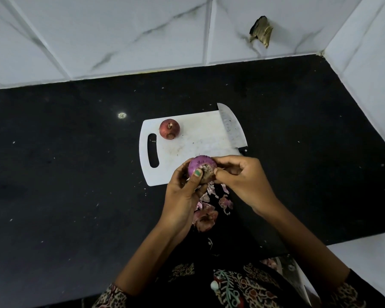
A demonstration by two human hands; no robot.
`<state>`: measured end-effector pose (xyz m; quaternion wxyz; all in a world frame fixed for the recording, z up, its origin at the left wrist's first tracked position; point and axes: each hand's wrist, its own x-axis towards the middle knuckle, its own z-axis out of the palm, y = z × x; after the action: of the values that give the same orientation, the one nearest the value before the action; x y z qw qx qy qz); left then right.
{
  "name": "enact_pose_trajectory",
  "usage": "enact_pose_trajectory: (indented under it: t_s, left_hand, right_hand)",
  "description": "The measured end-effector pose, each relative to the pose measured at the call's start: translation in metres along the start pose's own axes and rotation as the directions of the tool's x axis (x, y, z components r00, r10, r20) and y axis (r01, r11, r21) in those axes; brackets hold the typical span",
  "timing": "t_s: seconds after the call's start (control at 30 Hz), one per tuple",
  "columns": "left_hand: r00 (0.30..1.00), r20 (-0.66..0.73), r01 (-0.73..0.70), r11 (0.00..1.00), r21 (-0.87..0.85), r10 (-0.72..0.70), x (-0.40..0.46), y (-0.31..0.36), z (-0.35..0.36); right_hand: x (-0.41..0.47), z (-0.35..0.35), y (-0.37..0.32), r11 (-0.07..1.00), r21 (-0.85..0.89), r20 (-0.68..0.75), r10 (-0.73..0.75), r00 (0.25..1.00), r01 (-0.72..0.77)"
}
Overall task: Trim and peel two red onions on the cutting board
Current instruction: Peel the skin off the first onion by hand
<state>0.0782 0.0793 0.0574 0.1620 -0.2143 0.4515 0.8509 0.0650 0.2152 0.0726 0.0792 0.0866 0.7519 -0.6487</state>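
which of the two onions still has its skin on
The onion lying on the cutting board, near its handle slot: dull red-brown and dry-skinned. The other onion, held in both hands, shows glossy purple flesh.

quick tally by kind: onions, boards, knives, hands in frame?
Red onions: 2, one held in both hands and mostly peeled, one unpeeled on the board
Cutting boards: 1, white
Knives: 1, lying on the board's right edge
Hands: 2, left hand, right hand
Total: 6, not counting the loose peel scraps on the counter.
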Motion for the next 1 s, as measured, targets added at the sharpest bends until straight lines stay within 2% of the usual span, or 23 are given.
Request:
enact_pose_trajectory:
  t_s: [0.13,0.43,0.57,0.7,1.0]
  left_hand:
    - [0.999,-0.028,-0.015,1.0,-0.014,0.015,0.0009,0.0001,-0.0006]
    - [0.999,-0.024,-0.029,0.999,-0.022,0.029,-0.0024,-0.0003,0.0006]
    - [0.999,-0.027,-0.018,0.999,-0.034,0.017,-0.0016,-0.0013,0.0014]
    - [0.999,-0.028,-0.042,0.999,-0.034,0.041,-0.0002,0.0,0.0019]
    - [0.999,-0.019,-0.046,0.998,-0.033,0.046,-0.0012,-0.0024,-0.002]
  right_hand:
    - [-0.0002,0.0008,0.0,0.999,0.037,0.038,0.011,0.999,-0.013]
    - [0.0036,0.0013,0.0025,0.998,-0.055,0.0,-0.041,0.999,0.041]
    - [0.0056,-0.0027,0.0062,1.0,-0.022,-0.078,-0.017,0.997,0.015]
    - [0.0037,-0.002,0.0053,0.999,0.046,-0.003,0.028,1.0,-0.028]
    - [0.0042,0.0025,0.0082,0.998,-0.04,-0.068,-0.04,0.997,0.038]
